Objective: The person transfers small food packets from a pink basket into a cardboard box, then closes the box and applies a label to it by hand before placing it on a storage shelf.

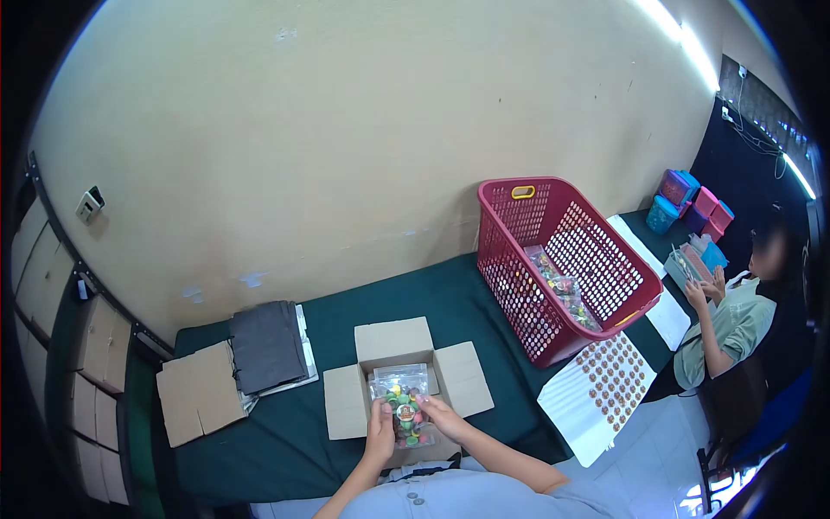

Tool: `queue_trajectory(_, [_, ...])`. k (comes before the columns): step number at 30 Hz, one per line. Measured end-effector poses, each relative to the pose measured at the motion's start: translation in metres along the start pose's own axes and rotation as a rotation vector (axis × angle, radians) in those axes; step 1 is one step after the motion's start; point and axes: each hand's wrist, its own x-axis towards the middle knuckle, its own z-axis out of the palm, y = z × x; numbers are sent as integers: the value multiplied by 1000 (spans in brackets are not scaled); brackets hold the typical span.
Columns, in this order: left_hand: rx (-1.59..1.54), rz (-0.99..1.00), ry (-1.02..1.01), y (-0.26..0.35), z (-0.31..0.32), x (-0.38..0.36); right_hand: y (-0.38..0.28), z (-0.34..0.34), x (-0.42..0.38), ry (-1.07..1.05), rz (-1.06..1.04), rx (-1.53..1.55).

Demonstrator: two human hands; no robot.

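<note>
My left hand and my right hand grip the two sides of a clear zip bag. Colourful round pieces, green, yellow and pink, fill the bag, and a round label sits on its front. Fingers of both hands are closed on the bag's edges. Beneath the bag, an open cardboard box stands on the table with its flaps folded outward. The bag overlaps the box opening in this view and hides much of the inside.
A maroon laundry basket holding similar bags stands right of the box. Beside it lies a white sheet with rows of small brown pieces. Black folders and flattened cardboard lie left. A co-worker sits at far right.
</note>
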Motion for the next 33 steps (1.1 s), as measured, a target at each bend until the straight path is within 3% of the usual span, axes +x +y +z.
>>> queue_trajectory(2, [-158,-17,-122,32,10,-7,-13,14,-7,56,-153,-273])
queue_trajectory(4, [-142,-47,-181,32,11,-9,-6,2,0,81,-151,-282])
queue_trajectory(6, [39,68,-244,35,14,-13,-6,-8,4,245,45,-87])
queue_trajectory(8, [23,35,-236,34,14,-11,-6,-12,3,200,43,-14])
queue_trajectory(11, [-75,-113,-233,43,13,-8,-12,4,-4,71,-169,-150])
queue_trajectory(12, [-40,-33,-240,38,12,-6,-14,1,-6,57,-123,-180])
queue_trajectory(15, [-13,-53,-295,28,7,-3,-4,-5,-2,66,-136,-121])
queue_trajectory(17, [144,179,-292,19,7,-2,-1,-9,1,162,-36,-138])
queue_trajectory(18, [145,178,-293,25,8,-4,-3,-7,0,162,-36,-137])
queue_trajectory(20, [-16,-149,-268,45,10,-8,-10,-2,-2,128,-104,-211])
queue_trajectory(22, [-72,-163,-234,33,10,-5,-7,-2,-3,72,-119,-291])
queue_trajectory(25, [-121,32,-168,20,11,-2,-5,1,-1,67,-99,-186])
queue_trajectory(28, [-134,-4,-65,11,9,0,-8,4,-4,64,-94,-174])
queue_trajectory(31, [-282,-161,-151,24,6,-4,-9,12,-4,24,-179,-190])
queue_trajectory(33, [-195,-63,-205,23,9,-5,-11,7,-5,56,-131,-161])
